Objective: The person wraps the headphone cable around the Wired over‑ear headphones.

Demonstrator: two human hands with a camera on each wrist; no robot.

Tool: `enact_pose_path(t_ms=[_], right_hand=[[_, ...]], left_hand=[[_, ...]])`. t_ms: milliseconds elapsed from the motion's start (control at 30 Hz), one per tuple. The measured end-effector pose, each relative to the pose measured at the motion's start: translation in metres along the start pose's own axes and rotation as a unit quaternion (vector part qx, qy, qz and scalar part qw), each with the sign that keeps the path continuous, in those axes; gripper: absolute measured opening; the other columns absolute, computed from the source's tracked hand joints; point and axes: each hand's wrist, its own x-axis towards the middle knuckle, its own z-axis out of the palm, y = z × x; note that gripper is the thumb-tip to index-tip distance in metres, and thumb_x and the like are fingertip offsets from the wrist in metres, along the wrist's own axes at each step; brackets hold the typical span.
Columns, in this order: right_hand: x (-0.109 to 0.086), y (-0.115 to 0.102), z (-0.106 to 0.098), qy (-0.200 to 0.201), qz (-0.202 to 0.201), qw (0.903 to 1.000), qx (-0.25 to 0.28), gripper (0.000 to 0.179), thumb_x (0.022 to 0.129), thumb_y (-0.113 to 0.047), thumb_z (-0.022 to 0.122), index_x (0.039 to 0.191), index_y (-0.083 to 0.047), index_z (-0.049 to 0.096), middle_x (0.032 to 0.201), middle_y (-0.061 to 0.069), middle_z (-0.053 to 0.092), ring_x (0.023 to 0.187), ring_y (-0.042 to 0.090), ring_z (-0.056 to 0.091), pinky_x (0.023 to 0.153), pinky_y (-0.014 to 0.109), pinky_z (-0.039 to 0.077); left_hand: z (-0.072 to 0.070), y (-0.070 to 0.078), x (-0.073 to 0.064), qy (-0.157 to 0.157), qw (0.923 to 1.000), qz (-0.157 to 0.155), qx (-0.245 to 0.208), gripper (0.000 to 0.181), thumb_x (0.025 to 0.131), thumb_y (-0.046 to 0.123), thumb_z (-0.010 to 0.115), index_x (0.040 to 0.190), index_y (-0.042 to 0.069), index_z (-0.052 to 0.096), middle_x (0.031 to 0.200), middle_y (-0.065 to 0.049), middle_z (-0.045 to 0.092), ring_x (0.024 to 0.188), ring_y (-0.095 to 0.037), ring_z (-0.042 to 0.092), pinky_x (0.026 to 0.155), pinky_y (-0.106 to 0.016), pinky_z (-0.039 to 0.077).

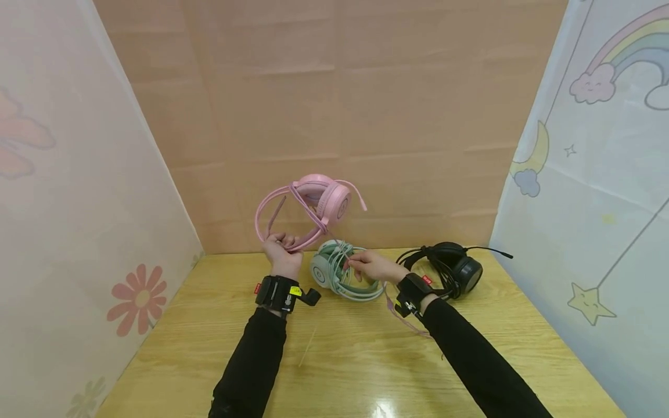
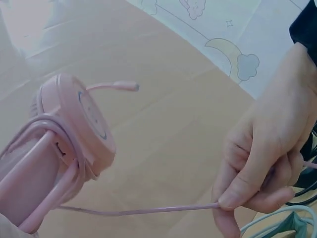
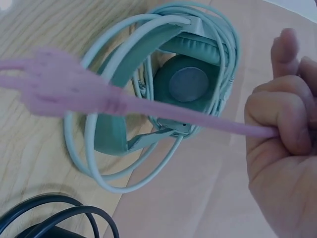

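My left hand (image 1: 282,256) grips the headband of a pink headset (image 1: 333,203), raised above the back of the table. Its cable winds around the headband beside an earcup, and its microphone boom points right. My right hand (image 1: 377,266) pinches the pink cable (image 2: 148,210) between thumb and fingers. From the headset to that hand the cable runs fairly straight in the left wrist view. Past the right hand, a thicker split piece (image 3: 69,87) of the cable hangs close to the right wrist camera. The left fingers are mostly hidden in the left wrist view.
Behind my right hand, a mint green headset (image 1: 320,270) with its cable wrapped around it lies on the wooden table (image 1: 355,360). To the right sits a black headset (image 1: 467,274) with bundled cable. A brown paper backdrop (image 1: 418,116) and printed side walls enclose the table.
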Motion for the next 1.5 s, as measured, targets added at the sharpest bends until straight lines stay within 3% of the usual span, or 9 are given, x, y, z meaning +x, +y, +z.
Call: enact_pose_path(t_ms=[133, 233, 400, 500, 733, 967, 1067, 1367, 1500], right_hand=[[0.001, 0.000, 0.001, -0.013, -0.006, 0.9999, 0.004, 0.031, 0.108, -0.021, 0.038, 0.116, -0.009, 0.066, 0.080, 0.031, 0.061, 0.046, 0.008, 0.033, 0.048, 0.022, 0.028], [0.002, -0.003, 0.002, -0.021, -0.019, 0.9996, 0.001, 0.032, 0.108, -0.020, 0.037, 0.120, -0.008, 0.064, 0.076, 0.025, 0.061, 0.048, 0.008, 0.036, 0.050, 0.022, 0.030], [0.004, -0.009, 0.002, -0.031, -0.044, 0.9985, -0.003, 0.032, 0.108, -0.019, 0.037, 0.119, -0.007, 0.065, 0.071, 0.019, 0.059, 0.058, 0.011, 0.044, 0.058, 0.024, 0.035], [0.005, -0.014, 0.001, -0.033, -0.048, 0.9983, 0.001, 0.032, 0.108, -0.019, 0.037, 0.111, -0.008, 0.067, 0.071, 0.018, 0.059, 0.063, 0.012, 0.049, 0.066, 0.025, 0.037], [0.006, -0.023, 0.004, -0.025, -0.040, 0.9989, 0.003, 0.031, 0.108, -0.024, 0.039, 0.102, -0.012, 0.067, 0.072, 0.011, 0.059, 0.062, 0.016, 0.051, 0.064, 0.026, 0.039], [0.005, -0.028, 0.006, -0.029, -0.033, 0.9990, 0.009, 0.031, 0.107, -0.026, 0.040, 0.102, -0.014, 0.068, 0.076, 0.021, 0.061, 0.057, 0.018, 0.045, 0.057, 0.025, 0.036], [0.004, -0.030, 0.004, -0.031, -0.026, 0.9990, 0.021, 0.032, 0.108, -0.026, 0.039, 0.100, -0.013, 0.067, 0.075, 0.021, 0.059, 0.060, 0.019, 0.047, 0.060, 0.025, 0.036], [0.008, -0.030, 0.002, -0.012, -0.038, 0.9984, 0.041, 0.035, 0.107, -0.022, 0.040, 0.090, -0.007, 0.066, 0.065, 0.010, 0.054, 0.059, 0.011, 0.050, 0.064, 0.026, 0.038], [0.010, -0.032, -0.001, -0.003, -0.050, 0.9973, 0.054, 0.034, 0.107, -0.018, 0.041, 0.088, -0.004, 0.065, 0.062, 0.001, 0.051, 0.057, 0.011, 0.048, 0.060, 0.023, 0.036]], left_hand=[[0.002, -0.003, -0.002, -0.012, 0.9997, 0.010, 0.020, 0.026, 0.090, -0.006, 0.029, 0.089, 0.016, 0.042, 0.053, 0.002, 0.026, 0.044, -0.012, 0.027, 0.048, -0.024, 0.022], [0.003, -0.005, -0.002, -0.025, 0.9989, 0.015, 0.035, 0.029, 0.090, -0.007, 0.028, 0.098, 0.018, 0.041, 0.055, 0.002, 0.026, 0.045, -0.011, 0.026, 0.049, -0.023, 0.021], [0.002, -0.009, 0.001, -0.025, 0.9976, 0.026, 0.059, 0.021, 0.089, -0.006, 0.033, 0.076, 0.011, 0.031, 0.054, 0.001, 0.028, 0.046, -0.013, 0.028, 0.053, -0.025, 0.023], [0.000, -0.012, 0.004, -0.034, 0.9951, 0.051, 0.077, 0.022, 0.087, -0.008, 0.034, 0.074, 0.009, 0.030, 0.053, 0.000, 0.028, 0.046, -0.013, 0.028, 0.053, -0.026, 0.025], [-0.002, -0.022, 0.004, -0.044, 0.9769, 0.150, 0.145, 0.025, 0.083, -0.014, 0.037, 0.076, 0.010, 0.033, 0.055, 0.002, 0.030, 0.046, -0.011, 0.030, 0.049, -0.025, 0.030], [-0.007, -0.030, 0.004, -0.040, 0.9616, 0.190, 0.194, 0.023, 0.080, -0.014, 0.043, 0.081, 0.009, 0.044, 0.056, 0.002, 0.035, 0.047, -0.013, 0.033, 0.044, -0.024, 0.035], [-0.011, -0.031, 0.004, -0.046, 0.9470, 0.212, 0.237, 0.024, 0.080, -0.013, 0.045, 0.080, 0.011, 0.044, 0.057, 0.003, 0.034, 0.048, -0.013, 0.032, 0.043, -0.024, 0.031], [-0.015, -0.034, 0.000, -0.074, 0.8843, 0.303, 0.348, 0.026, 0.081, -0.012, 0.042, 0.082, 0.011, 0.055, 0.063, 0.003, 0.042, 0.056, -0.014, 0.039, 0.055, -0.025, 0.033], [-0.012, -0.035, 0.000, -0.081, 0.8366, 0.354, 0.410, 0.030, 0.078, -0.012, 0.040, 0.085, 0.008, 0.062, 0.064, 0.003, 0.047, 0.056, -0.010, 0.043, 0.054, -0.023, 0.036]])
